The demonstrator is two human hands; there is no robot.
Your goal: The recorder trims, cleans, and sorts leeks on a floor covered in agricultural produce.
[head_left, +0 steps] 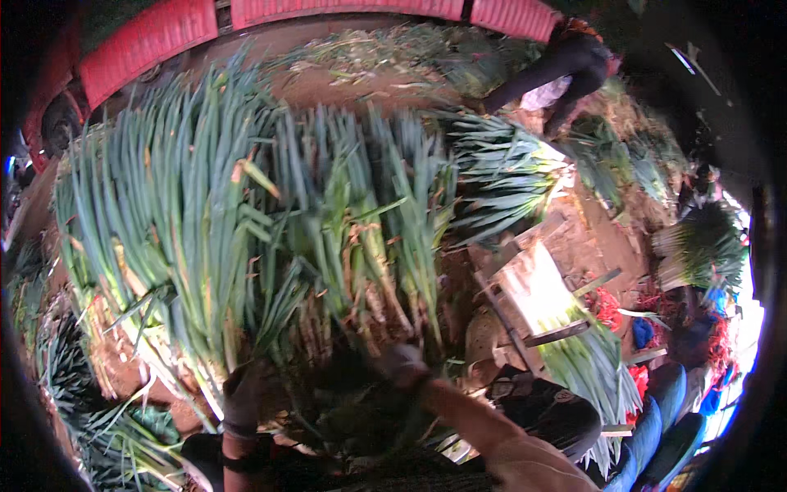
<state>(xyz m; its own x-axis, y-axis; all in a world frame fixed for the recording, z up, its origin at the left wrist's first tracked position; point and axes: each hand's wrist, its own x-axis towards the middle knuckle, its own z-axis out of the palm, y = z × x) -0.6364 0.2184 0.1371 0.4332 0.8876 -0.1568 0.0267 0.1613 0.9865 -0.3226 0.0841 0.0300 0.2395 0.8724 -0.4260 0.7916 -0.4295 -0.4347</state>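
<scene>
A long pile of green onions (180, 205) lies in front of me, dark green leaves pointing away and pale root ends towards me. My left hand (240, 398), in a dark glove, is low at the near edge of the pile, beside the pale stalks; its fingers are lost in shadow. Further right, my right hand (402, 365) wears a greyish glove and reaches to the root ends of the middle onions (373, 254), some with dry brown outer leaves. Motion blur smears its fingers, so I cannot tell whether it grips a stalk.
On my right, a wooden frame (557, 332) holds a bundle of green onions (586, 369). Beyond it another bundle (512, 172) lies on the soil. A person (566, 70) bends over at the far right. Red panels (344, 12) run along the back; red netting (602, 307) lies right.
</scene>
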